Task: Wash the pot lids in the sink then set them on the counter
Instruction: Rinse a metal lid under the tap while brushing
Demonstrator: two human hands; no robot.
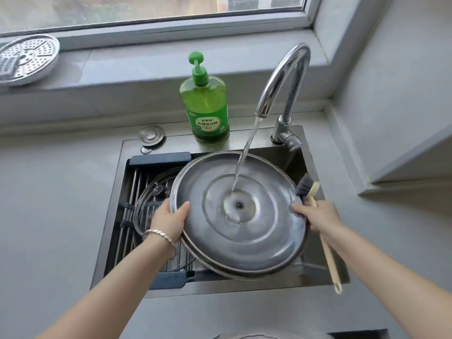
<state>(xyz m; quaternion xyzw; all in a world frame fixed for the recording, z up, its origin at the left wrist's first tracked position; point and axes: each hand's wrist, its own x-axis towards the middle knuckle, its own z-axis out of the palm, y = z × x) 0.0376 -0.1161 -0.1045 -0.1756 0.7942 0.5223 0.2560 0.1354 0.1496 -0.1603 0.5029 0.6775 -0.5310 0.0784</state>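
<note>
A large steel pot lid (244, 231) is held underside up over the sink (315, 267), and water from the tap (283, 81) runs into its centre. My left hand (171, 220) grips the lid's left rim, thumb on the inner face. At the right rim, my right hand (318, 216) holds the lid's edge together with a long-handled dish brush (327, 250), its dark bristles up beside the lid. Under the steel lid, a glass lid (151, 194) lies on the drain rack (137, 182) at the sink's left.
A green dish soap bottle (205, 104) stands on the sink's back ledge, with a round metal sink stopper (151, 135) to its left. A perforated steamer plate (27, 59) rests on the window sill. Grey counter (49, 216) surrounds the sink.
</note>
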